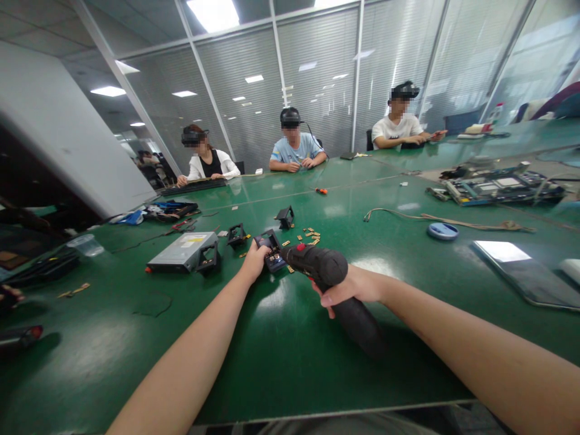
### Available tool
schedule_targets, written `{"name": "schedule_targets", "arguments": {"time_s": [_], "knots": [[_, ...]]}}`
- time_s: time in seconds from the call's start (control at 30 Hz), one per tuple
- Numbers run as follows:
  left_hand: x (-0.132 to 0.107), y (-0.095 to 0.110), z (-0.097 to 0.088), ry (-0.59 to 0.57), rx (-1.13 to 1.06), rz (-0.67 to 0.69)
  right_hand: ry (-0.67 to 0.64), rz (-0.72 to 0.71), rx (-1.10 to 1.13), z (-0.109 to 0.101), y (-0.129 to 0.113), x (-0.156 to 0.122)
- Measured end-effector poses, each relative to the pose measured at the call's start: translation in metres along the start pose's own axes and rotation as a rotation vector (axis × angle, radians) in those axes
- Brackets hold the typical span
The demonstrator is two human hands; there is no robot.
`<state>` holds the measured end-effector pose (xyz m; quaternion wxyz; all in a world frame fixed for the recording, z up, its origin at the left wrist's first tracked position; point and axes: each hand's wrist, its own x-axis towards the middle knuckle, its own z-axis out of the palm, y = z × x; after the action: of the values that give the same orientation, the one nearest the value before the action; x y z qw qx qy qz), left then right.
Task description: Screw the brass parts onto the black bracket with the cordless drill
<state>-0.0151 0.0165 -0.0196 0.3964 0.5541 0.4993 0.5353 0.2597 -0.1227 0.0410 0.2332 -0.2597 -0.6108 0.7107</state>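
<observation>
My right hand (348,289) is wrapped round the grip of a black cordless drill (319,261) with a red button on top. The drill's nose points left, toward a black box-like housing (273,252). My left hand (256,261) grips this housing from its left side, thumb on top. Small shiny parts show inside the housing, too small to name. Whether the drill's tip touches it, I cannot tell. Small brass-coloured pieces (312,233) lie scattered just beyond the drill. Similar black frames stand near my left hand: one upright frame (285,216), another frame (236,235) and a third frame (208,258).
A silver disc drive (183,251) lies left of the frames, and a clear plastic cup (86,244) farther left. To the right are a blue round roll (443,231), a glossy tablet-like slab (528,272) and a circuit board assembly (502,184). Three people sit across the green table (290,362).
</observation>
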Motion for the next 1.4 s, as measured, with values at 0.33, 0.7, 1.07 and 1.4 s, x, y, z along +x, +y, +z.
{"name": "schedule_targets", "arguments": {"time_s": [0.33,0.7,1.07,1.4], "knots": [[-0.0003,-0.0004,-0.0009,-0.015,-0.004,-0.02,0.01,0.003,0.013,0.0001,-0.0015,-0.0009],[0.001,-0.0002,-0.0023,-0.067,-0.024,-0.066,0.001,0.014,-0.021,0.0006,-0.0035,-0.0012],[0.0053,-0.0065,-0.0062,-0.055,0.046,-0.04,0.002,-0.032,-0.018,-0.0006,0.0011,0.001],[0.0062,-0.0069,-0.0062,-0.061,0.022,-0.057,0.005,-0.028,-0.022,0.0008,-0.0017,0.0]]}}
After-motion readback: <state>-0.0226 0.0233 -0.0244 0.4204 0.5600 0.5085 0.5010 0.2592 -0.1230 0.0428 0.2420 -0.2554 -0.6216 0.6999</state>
